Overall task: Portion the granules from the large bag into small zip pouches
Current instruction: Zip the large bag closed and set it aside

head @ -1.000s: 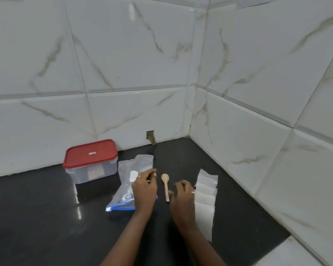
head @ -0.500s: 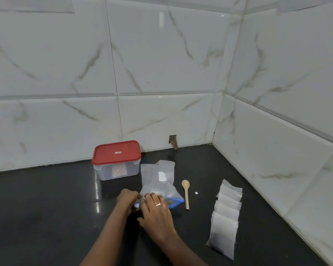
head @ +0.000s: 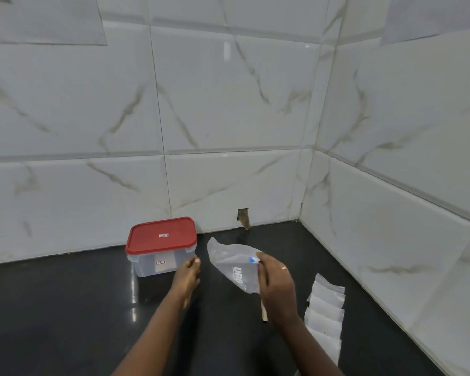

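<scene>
Pinching the large bag (head: 232,264) by its blue zip corner, the right hand (head: 277,287) holds it mid-frame; the left hand (head: 187,275) is open, empty. The film looks light and limp, so that stiffer zip seems the surest hold.

Home kitchen, as far as I can tell. I'm at a glossy black stone countertop (head: 65,308) set into a corner, with both walls clad in large white marble-look tiles (head: 228,104) that have grey veins and visible grout lines. A clear plastic food container (head: 160,263) with a red snap-on lid (head: 161,235) sits against the back wall. The handle of a wooden spoon (head: 263,312) lies on the counter. There's a small rough cutout (head: 243,217) in the bottom tile row at counter level — it reads as a domestic fit-out.
</scene>
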`<action>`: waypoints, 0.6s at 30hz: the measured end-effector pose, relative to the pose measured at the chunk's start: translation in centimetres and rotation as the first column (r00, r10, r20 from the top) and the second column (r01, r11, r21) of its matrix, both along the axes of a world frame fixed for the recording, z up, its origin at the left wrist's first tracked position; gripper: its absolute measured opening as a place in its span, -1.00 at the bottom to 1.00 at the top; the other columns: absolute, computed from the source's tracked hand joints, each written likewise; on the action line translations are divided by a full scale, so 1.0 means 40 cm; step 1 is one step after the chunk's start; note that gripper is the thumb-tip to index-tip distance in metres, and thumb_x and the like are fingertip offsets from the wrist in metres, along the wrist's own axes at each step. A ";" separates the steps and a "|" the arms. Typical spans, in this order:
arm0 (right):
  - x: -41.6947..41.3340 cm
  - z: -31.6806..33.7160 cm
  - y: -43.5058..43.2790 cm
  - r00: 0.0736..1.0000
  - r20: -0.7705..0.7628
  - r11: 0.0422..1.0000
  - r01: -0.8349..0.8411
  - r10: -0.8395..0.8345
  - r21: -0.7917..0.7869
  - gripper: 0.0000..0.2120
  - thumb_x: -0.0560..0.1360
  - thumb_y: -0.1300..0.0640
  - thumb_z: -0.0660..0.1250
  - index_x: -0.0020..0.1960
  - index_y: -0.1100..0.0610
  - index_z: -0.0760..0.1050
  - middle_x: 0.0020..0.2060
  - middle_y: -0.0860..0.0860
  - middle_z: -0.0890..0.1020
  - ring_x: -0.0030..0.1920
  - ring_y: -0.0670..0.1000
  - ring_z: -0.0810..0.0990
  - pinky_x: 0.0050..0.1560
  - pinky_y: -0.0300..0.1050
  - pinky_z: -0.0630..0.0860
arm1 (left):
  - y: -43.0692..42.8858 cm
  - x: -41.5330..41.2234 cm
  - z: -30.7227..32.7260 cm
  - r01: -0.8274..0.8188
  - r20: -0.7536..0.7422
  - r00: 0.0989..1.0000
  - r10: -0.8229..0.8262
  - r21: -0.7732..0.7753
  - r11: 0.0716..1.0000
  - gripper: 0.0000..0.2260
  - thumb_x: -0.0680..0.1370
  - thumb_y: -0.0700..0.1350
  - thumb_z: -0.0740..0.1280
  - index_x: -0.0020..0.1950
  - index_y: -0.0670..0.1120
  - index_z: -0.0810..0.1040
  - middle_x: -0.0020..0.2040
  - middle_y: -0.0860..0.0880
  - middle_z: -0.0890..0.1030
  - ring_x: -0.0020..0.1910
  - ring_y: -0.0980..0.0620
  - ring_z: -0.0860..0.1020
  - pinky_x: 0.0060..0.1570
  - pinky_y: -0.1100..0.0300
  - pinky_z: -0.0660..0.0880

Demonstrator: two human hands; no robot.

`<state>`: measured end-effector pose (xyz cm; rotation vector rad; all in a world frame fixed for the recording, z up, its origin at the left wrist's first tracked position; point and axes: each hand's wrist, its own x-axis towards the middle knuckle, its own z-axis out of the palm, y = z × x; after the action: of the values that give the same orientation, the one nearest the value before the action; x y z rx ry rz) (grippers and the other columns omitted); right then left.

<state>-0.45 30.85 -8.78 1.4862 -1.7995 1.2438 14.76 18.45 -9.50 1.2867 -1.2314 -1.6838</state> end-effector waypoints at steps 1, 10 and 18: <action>-0.008 0.008 0.004 0.997 0.075 1.000 -0.015 0.015 0.006 -0.42 0.65 -0.07 -0.02 -0.02 0.30 0.64 -0.13 0.11 0.71 -0.17 0.03 0.71 -0.12 -0.17 0.63 | 0.000 -0.007 0.004 0.022 -0.020 1.000 -0.022 -0.005 1.000 -0.62 0.64 -0.12 0.13 0.46 -0.15 0.27 0.40 -0.12 0.37 0.39 -0.11 0.34 0.37 -0.04 0.27; -0.069 0.039 0.012 0.916 0.395 0.996 -0.083 0.068 0.020 -0.79 0.59 0.17 0.22 0.14 0.13 0.57 -0.08 -0.08 0.62 -0.11 -0.05 0.64 -0.05 -0.54 0.50 | -0.001 -0.026 0.043 0.043 -0.032 0.998 -0.050 -0.205 0.978 -0.91 0.60 -0.11 0.22 0.00 0.03 0.52 0.03 0.01 0.59 0.16 -0.05 0.50 0.12 0.06 0.39; -0.103 0.047 -0.003 0.892 0.450 0.991 -0.102 0.052 0.088 -0.86 0.56 0.29 0.23 0.02 0.20 0.56 -0.30 -0.05 0.61 -0.35 -0.17 0.57 -0.30 -0.29 0.51 | -0.023 -0.012 0.098 -0.093 -0.152 0.986 0.063 -0.200 0.975 -0.86 0.56 -0.12 0.30 -0.04 -0.17 0.59 0.00 -0.08 0.62 0.08 -0.06 0.53 0.01 0.20 0.39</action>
<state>-4.58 30.74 -6.89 1.4219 -2.1456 1.6588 14.29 17.53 -5.58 1.0555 -1.2179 -1.5205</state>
